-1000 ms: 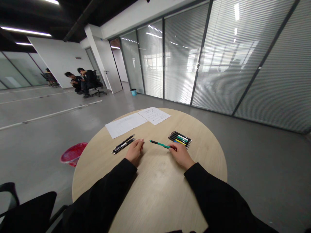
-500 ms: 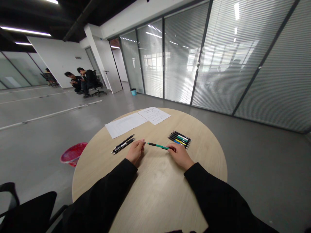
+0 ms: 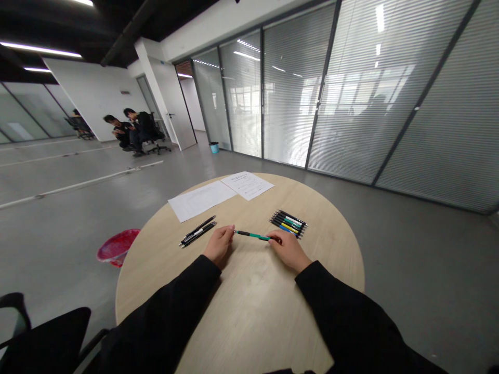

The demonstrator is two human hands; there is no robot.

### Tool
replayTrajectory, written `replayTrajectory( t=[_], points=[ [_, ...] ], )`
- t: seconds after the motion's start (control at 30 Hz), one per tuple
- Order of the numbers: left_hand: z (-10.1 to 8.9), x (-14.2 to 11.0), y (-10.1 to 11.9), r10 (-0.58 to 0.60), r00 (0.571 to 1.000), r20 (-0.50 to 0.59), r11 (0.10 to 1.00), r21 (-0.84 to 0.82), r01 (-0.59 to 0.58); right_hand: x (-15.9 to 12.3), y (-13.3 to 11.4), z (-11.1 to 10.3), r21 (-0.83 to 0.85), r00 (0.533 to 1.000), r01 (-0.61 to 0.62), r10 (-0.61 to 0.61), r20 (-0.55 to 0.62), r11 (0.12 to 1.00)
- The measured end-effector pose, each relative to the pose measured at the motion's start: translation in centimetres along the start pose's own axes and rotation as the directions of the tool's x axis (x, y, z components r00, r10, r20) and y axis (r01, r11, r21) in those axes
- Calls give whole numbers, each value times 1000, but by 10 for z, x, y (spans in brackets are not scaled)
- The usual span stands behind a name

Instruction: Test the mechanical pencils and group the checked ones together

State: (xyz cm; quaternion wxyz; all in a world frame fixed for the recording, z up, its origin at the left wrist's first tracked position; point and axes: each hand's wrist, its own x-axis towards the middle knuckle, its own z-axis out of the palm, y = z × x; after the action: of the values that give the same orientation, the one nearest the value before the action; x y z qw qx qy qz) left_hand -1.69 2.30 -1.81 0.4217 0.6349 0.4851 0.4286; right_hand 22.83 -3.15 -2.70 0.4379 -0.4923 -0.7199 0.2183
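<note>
My right hand (image 3: 287,249) pinches the rear end of a green pen (image 3: 252,235) just above the round wooden table (image 3: 249,301). My left hand (image 3: 219,244) is curled, and its fingertips meet the pen's dark tip. Left of that hand lie a few black pens (image 3: 198,231) side by side. A row of several coloured pens (image 3: 289,223) lies just beyond my right hand.
Two paper sheets (image 3: 220,193) lie at the table's far edge. A red basket (image 3: 117,246) stands on the floor to the left. A black chair (image 3: 39,332) is at the lower left. Two people (image 3: 130,130) sit far off by a wall. Glass partitions run behind.
The green pen has moved left in my right hand until its tip reached my left hand's fingers. The left hand stayed where it was.
</note>
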Motion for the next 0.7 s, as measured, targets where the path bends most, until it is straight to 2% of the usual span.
replayTrajectory(
  t=[0.4,0.7],
  points=[
    [0,-2,3,-5,999,49,1000,13,4,0,1,0,-13,1000,8,-8,0,1000],
    [1,-9,17,-1,997,71,1000,14,0,-1,1,0,-2,1000,14,-14,-6,1000]
  ],
)
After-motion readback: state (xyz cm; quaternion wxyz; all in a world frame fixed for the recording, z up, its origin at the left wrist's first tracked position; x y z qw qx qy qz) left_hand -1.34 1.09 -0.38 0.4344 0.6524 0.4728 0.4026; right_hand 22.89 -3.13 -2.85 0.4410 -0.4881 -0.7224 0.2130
